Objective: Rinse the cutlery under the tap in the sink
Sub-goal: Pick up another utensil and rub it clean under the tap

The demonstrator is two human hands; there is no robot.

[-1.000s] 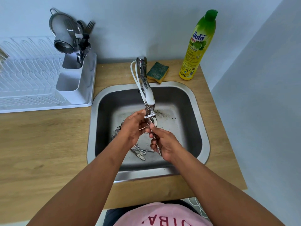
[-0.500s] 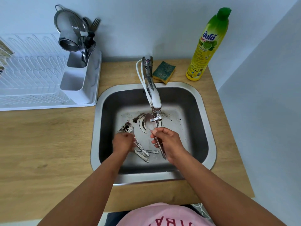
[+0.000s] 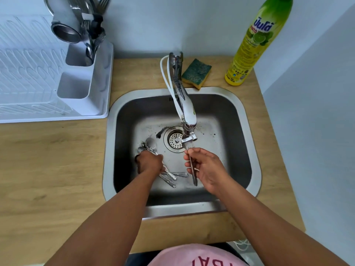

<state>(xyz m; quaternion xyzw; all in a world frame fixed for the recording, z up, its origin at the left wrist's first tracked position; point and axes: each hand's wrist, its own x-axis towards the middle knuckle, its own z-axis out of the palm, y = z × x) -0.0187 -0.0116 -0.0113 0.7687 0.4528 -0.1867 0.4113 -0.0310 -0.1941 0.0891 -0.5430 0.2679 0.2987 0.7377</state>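
Note:
A steel sink (image 3: 247,150) is set into a wooden counter, and its tap (image 3: 187,112) reaches out over the drain (image 3: 173,139). My right hand (image 3: 206,167) grips a piece of cutlery (image 3: 193,172) by its handle, upper end just under the tap's spout. Down on the sink floor to the left, my left hand (image 3: 148,162) rests closed on a pile of spoons (image 3: 153,147). Their bowls stick out above the hand and their handles (image 3: 170,178) below it. Whether water runs I cannot tell.
A white dish rack (image 3: 28,83) with a cutlery holder (image 3: 84,52) full of utensils stands left of the sink. A green and yellow sponge (image 3: 196,72) and a dish soap bottle (image 3: 255,43) stand behind the sink. Dark grime lies around the drain.
My left hand has left the cutlery held under the tap and dropped to the spoons on the sink floor. The right hand keeps its piece under the spout.

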